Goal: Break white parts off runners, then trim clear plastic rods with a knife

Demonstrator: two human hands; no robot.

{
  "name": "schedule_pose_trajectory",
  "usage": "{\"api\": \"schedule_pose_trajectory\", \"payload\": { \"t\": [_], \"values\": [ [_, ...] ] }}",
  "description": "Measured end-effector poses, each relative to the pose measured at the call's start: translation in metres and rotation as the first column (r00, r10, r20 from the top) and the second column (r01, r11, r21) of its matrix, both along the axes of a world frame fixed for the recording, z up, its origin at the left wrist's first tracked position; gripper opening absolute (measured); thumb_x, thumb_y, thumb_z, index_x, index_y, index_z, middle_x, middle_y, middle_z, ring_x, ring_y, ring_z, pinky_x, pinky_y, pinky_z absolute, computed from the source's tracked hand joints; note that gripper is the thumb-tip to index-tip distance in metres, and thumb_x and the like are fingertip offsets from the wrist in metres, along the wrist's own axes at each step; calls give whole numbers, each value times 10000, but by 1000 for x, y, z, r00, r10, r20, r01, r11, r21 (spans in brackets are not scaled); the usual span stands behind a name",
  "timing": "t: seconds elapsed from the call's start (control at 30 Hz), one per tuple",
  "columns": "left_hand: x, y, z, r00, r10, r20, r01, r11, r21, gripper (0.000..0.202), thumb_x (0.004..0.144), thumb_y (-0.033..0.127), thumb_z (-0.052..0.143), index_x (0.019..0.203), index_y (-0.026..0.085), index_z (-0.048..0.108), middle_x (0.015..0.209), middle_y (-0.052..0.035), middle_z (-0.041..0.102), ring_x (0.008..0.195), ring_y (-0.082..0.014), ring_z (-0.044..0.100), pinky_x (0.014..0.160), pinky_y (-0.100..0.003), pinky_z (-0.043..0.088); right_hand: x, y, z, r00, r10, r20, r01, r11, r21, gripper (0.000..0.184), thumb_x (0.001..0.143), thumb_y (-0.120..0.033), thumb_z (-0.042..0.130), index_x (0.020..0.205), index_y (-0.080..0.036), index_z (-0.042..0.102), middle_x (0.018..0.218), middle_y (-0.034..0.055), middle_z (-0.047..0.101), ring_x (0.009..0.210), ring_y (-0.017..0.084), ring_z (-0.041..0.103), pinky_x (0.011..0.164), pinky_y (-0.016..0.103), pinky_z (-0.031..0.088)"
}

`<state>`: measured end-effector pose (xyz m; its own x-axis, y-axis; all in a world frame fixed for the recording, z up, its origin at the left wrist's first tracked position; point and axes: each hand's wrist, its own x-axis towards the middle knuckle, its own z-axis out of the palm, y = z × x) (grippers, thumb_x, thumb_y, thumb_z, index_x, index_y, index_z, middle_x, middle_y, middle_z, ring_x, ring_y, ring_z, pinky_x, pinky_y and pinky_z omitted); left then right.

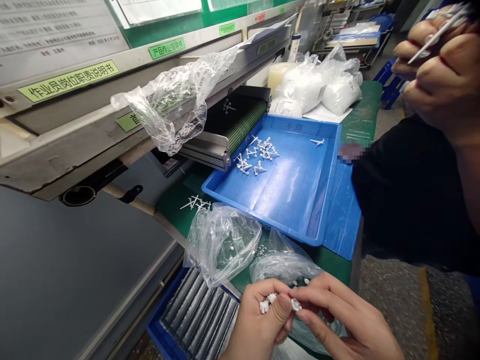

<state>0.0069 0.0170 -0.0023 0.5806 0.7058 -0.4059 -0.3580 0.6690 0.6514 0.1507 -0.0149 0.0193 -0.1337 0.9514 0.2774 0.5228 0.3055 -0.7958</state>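
Observation:
Close together over the near edge of the bench are my two hands, fingertips almost meeting. My left hand [258, 317] is closed around several small white plastic parts [264, 305] between thumb and fingers. At its thumb tip, my right hand [345, 315] pinches one small white plastic piece [296, 304] between thumb and forefinger. Just beyond them lie two clear plastic bags: an open bag [225, 240] with a tiny white piece inside, and a second bag [285, 265] partly behind my fingers. The pieces' finer shape is too small to make out.
A blue tray [330, 185] holds branched white sprues [262, 150] at a conveyor's end [243, 130]. More sprues [195, 202] lie left of it. A blue crate [157, 325] contains grey rolls. On the right, another person's hand [446, 75] grips white sprues. Filled bags [311, 85] stand behind.

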Motion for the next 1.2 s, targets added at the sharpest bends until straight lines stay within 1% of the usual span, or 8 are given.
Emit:
{"api": "schedule_pose_trajectory", "payload": {
  "t": [0.23,0.33,0.5,0.57,0.67,0.9,1.07,1.2],
  "values": [
    [-1,2,-1,999,-34,-14,34,999,23,390,703,506,640,669,131,538,423,82,385,344,-9,246,348,-176,129,-3,0,-1,1000,-22,-12,22,999,37,105,809,-161,587,894,-217,562,685,-15,556,573,97,564,503,171,479],
    [-4,2,-8,998,-35,-61,37,999,17,386,724,499,619,662,126,542,434,83,386,331,-6,226,332,-181,110,1,5,1,1000,-31,6,31,999,-23,44,834,-190,552,869,-217,554,669,-19,561,556,101,553,483,184,462],
    [-13,-1,-19,985,-133,-108,123,988,-92,387,696,496,643,677,120,552,433,88,393,302,-3,214,302,-189,71,-8,43,-6,989,41,143,-3,966,-257,85,872,-177,479,875,-200,561,680,-19,595,571,113,562,517,219,446],
    [-16,-2,-21,984,-166,-63,155,976,-154,395,703,499,634,686,110,562,441,82,404,295,0,215,291,-186,64,-19,63,-11,977,86,197,-34,966,-256,96,868,-180,490,915,-188,573,715,-7,613,627,134,583,566,248,451],
    [-17,-1,-21,995,-101,28,105,969,-226,435,707,525,622,703,93,575,443,78,404,281,10,199,275,-177,45,-32,80,-10,968,100,231,-51,977,-209,176,863,-202,502,1025,-173,566,794,27,633,703,170,597,628,296,459],
    [-16,1,-20,987,138,83,-110,954,-278,502,681,632,572,767,142,504,433,86,412,297,7,216,281,-144,65,-23,51,13,971,237,21,-221,932,-287,150,821,-114,493,884,-228,567,901,15,568,853,149,548,706,260,469],
    [-11,-2,-18,994,88,61,-72,973,-218,507,688,653,537,758,155,472,423,76,424,299,-8,255,291,-160,83,-24,36,6,968,248,26,-225,916,-331,194,783,-51,490,817,-226,567,904,12,555,827,145,552,689,268,490],
    [-11,1,-16,995,53,82,-36,980,-194,494,685,653,535,734,168,456,454,72,435,315,-3,257,297,-150,88,-24,34,0,984,177,33,-168,970,-178,163,842,-107,461,797,-215,574,838,28,566,794,154,568,660,275,499]
  ]
}}
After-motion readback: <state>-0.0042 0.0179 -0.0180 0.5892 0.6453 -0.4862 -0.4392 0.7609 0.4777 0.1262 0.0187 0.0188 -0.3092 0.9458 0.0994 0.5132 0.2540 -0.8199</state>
